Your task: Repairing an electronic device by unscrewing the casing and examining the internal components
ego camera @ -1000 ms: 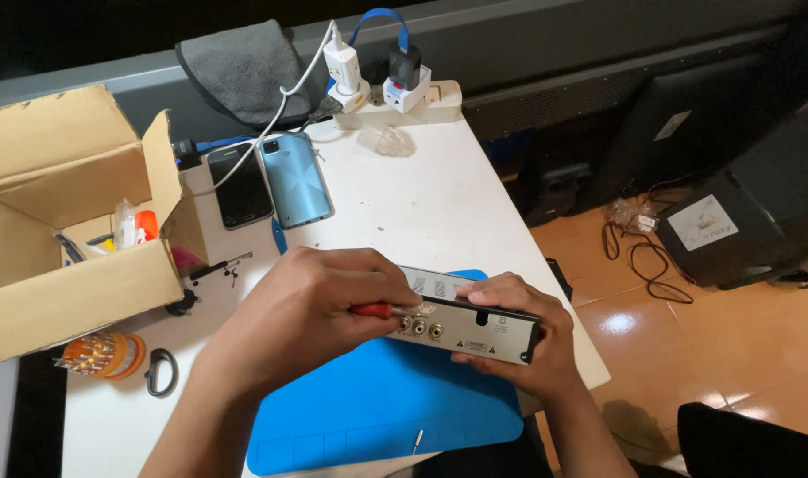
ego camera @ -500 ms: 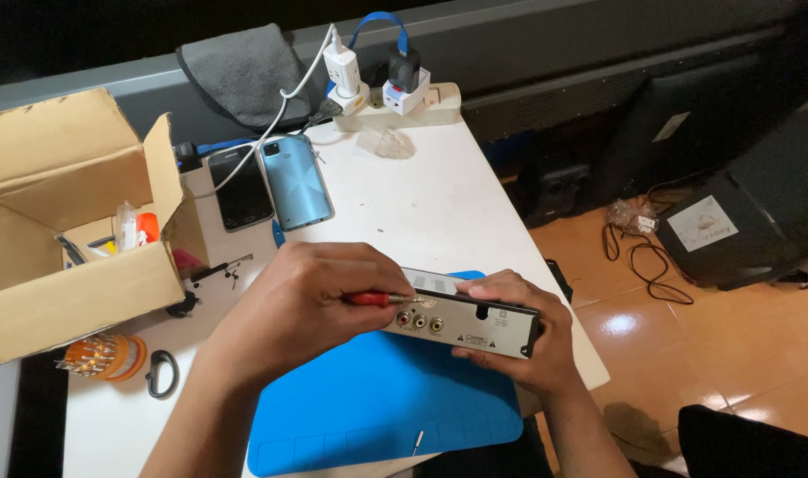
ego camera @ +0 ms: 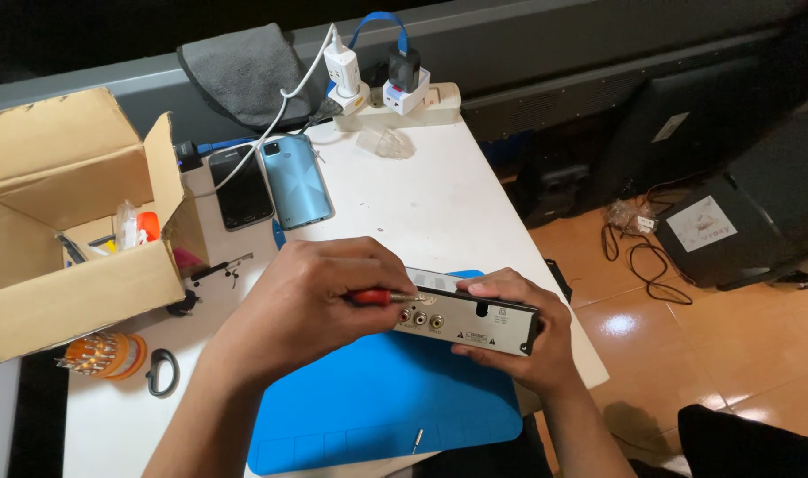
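Gripping the red screwdriver [ego camera: 379, 296] in our left hand [ego camera: 320, 296], our right hand [ego camera: 523, 341] clasping the set-top box [ego camera: 470, 320], we risk the tip slipping and scratching the casing.

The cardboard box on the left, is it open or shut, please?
Open: the cardboard box has its flaps raised, and small items show inside it.

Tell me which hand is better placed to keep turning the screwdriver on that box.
The left hand: it grips the red-handled screwdriver, tip at the rear panel of the small black set-top box. The right hand is clamped around the box's far end, steadying it.
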